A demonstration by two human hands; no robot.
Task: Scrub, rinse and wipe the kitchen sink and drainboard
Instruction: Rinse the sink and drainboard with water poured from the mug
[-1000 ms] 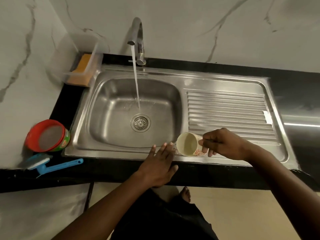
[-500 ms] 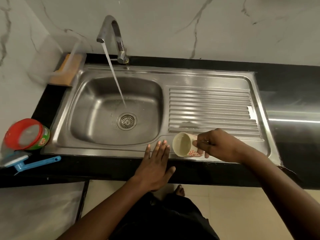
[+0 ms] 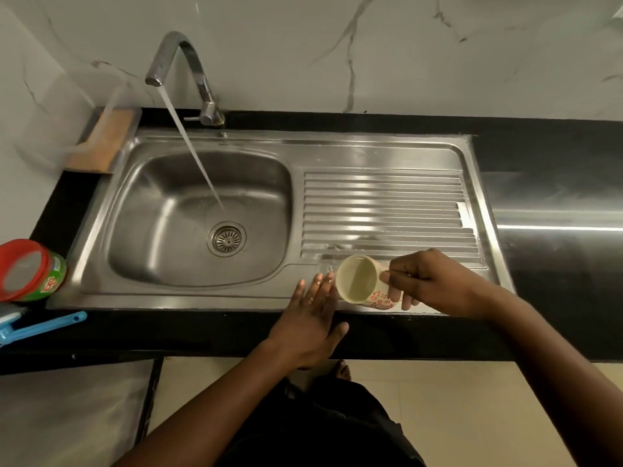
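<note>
Leftmost, a red-lidded tub (image 3: 30, 269) and a blue brush (image 3: 40, 326) lie on the black table (image 3: 539, 146) beside the steel sink (image 3: 256, 143), where the tap (image 3: 183, 72) runs a stream of water into the basin near the drain (image 3: 226, 238). Further right, the left hand (image 3: 310, 328) lies flat with straight fingers on the sink's front rim, just beside a tipped cup (image 3: 360, 281) that the right hand (image 3: 435, 281) grips by its handle over the front edge of the drainboard (image 3: 384, 203).

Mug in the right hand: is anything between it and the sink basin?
The left hand lies flat on the sink's front rim, right at the mouth of the mug, on the basin side. Nothing else visible stands between them.
</note>
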